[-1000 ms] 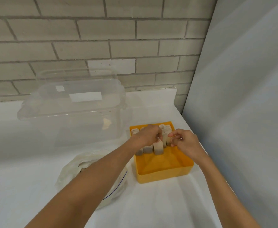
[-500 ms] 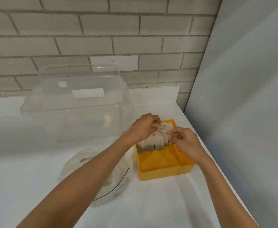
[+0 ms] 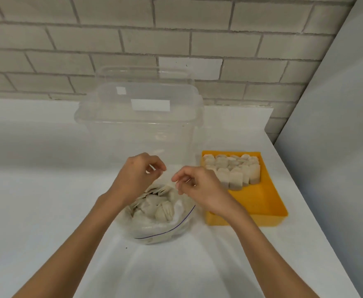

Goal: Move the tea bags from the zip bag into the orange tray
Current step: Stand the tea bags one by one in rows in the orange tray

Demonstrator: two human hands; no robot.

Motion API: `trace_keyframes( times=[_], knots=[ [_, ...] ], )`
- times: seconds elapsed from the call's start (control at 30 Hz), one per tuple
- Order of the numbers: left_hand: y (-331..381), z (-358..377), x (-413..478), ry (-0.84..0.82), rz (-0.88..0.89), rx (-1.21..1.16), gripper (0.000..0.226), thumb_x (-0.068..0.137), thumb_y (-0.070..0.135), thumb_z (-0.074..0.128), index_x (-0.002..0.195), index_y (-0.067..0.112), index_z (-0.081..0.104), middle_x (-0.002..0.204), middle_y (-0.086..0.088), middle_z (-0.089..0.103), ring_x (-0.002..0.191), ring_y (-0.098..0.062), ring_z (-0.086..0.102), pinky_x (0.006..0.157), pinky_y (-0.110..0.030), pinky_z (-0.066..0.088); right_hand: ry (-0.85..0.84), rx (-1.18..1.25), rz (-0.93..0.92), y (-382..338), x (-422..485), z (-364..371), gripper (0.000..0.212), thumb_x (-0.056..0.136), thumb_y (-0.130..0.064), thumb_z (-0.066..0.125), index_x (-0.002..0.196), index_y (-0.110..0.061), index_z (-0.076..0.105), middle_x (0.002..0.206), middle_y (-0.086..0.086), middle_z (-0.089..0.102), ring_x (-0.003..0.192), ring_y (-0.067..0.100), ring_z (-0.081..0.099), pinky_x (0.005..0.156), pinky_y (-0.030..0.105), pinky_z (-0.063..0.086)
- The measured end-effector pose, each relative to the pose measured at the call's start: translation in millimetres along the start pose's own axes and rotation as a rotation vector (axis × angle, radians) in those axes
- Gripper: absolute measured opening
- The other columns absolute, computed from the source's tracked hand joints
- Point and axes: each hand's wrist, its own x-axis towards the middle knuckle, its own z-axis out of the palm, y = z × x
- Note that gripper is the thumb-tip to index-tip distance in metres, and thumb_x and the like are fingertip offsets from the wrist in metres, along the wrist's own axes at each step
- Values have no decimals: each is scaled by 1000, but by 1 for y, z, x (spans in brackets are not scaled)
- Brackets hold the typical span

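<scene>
The clear zip bag lies on the white table in front of me, its mouth open upward and several pale tea bags heaped inside. My left hand and my right hand hover close together over the bag's mouth, fingers curled into pinches. Whether they pinch the bag's thin rim cannot be told. To the right, the orange tray holds several tea bags standing in rows at its far end. Its near half is bare.
A large clear plastic tub with a lid stands just behind the zip bag, against the brick wall. A grey panel closes off the table's right side next to the tray.
Both hands have left the orange tray and moved left to the zip bag's mouth. My view has swung left and down, so the bag is now in the middle.
</scene>
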Motion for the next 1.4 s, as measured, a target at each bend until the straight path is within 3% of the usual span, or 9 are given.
trace_keyframes(
  times=[0.13, 0.23, 0.33, 0.5, 0.73, 0.9, 1.17, 1.33, 1.4],
  knots=[
    [-29, 3, -18, -52, -122, 348, 13, 83, 32, 70, 94, 39, 71, 129, 4, 47, 119, -24, 43, 100, -41, 33, -277, -262, 19, 1, 6, 31, 25, 84, -6, 59, 108, -10, 67, 95, 3, 64, 87, 14, 61, 70, 13, 45],
    [-41, 9, -23, -200, -257, 280, 32, 82, 36, 71, 112, 41, 64, 141, 1, 34, 125, -24, 42, 101, -40, 34, -405, -495, 83, 8, 12, 44, 45, 81, -10, 65, 124, -8, 53, 116, 12, 56, 106, 27, 55, 78, 29, 47],
    [-46, 14, -25, -358, -316, 151, 59, 82, 31, 71, 135, 38, 47, 138, -3, 37, 123, -22, 44, 101, -32, 38, -424, -544, 115, 15, 19, 48, 94, 80, -7, 65, 152, -20, 7, 143, 10, 38, 125, 28, 44, 92, 34, 46],
    [-41, 7, -27, -298, -268, 34, 95, 73, 10, 76, 149, 29, 23, 129, -5, 44, 117, -22, 45, 89, -24, 38, -288, -550, -55, 17, 22, 49, 127, 75, 8, 61, 134, -51, -34, 159, -2, 6, 133, 29, 39, 95, 45, 47],
    [-41, 31, -54, -60, -279, -175, 91, 70, 13, 80, 145, 26, 30, 117, -1, 39, 106, -15, 43, 78, -14, 33, -248, -459, -46, 26, 25, 51, 112, 78, 15, 52, 144, -53, -8, 157, 3, 19, 141, 29, 29, 106, 46, 38],
    [-47, 32, -57, -119, -397, -135, 77, 78, 20, 75, 144, 25, 36, 133, -4, 33, 121, -22, 42, 96, -24, 35, -112, -474, 24, 25, 22, 43, 32, 86, -2, 57, 117, -9, 60, 116, 11, 58, 112, 25, 51, 85, 28, 44],
    [-21, 23, -55, 2, -293, -93, 60, 70, 38, 77, 126, 34, 57, 148, -1, 23, 136, -25, 30, 110, -48, 31, 35, -407, -10, 31, 22, 50, 19, 85, -4, 59, 98, -12, 70, 95, 7, 67, 89, 21, 62, 79, 37, 53],
    [-4, 18, -50, 252, -121, -135, 26, 85, 14, 69, 110, 23, 69, 134, 3, 47, 117, -6, 46, 90, -2, 30, 134, -301, -1, 26, 23, 43, 19, 82, -3, 59, 87, -16, 72, 83, 1, 68, 76, 16, 63, 72, 32, 55],
    [0, 15, -48, 299, -110, -222, 21, 86, 12, 68, 101, 25, 71, 119, 9, 59, 106, 0, 54, 87, -2, 36, 182, -163, 28, 20, 23, 33, 16, 81, -4, 62, 81, -17, 72, 73, -4, 65, 66, 5, 59, 66, 19, 51]
  ],
)
